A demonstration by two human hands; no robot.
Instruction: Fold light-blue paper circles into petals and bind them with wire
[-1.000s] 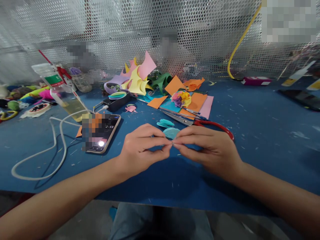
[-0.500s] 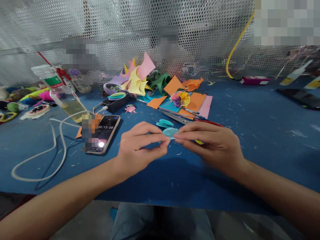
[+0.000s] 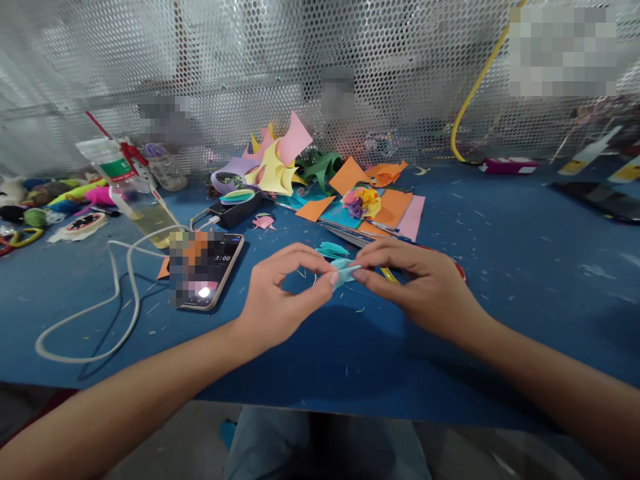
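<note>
Between the fingertips of both hands is a small light blue paper piece (image 3: 345,272), partly folded or bent. My left hand (image 3: 290,290) pinches its left edge between thumb and fingers. On the opposite edge my right hand (image 3: 417,277) closes in a similar pinch. Just behind the fingers, several folded turquoise paper pieces (image 3: 332,250) lie on the blue table (image 3: 300,367). Scissors with red handles (image 3: 457,268) lie partly hidden behind my right hand. A bit of something yellow (image 3: 389,274) shows under that hand.
Paper scraps (image 3: 275,167), orange sheets (image 3: 395,205) and a multicoloured paper flower (image 3: 361,203) lie at the back. On the left are a phone (image 3: 220,273), a white cable (image 3: 117,267) and a bottle (image 3: 143,207). A perforated metal screen (image 3: 400,67) stands behind.
The paper has turned from lying nearly flat to a tilted, bent position between my fingertips. Both hands still pinch it, with the left thumb moved onto its near side.
</note>
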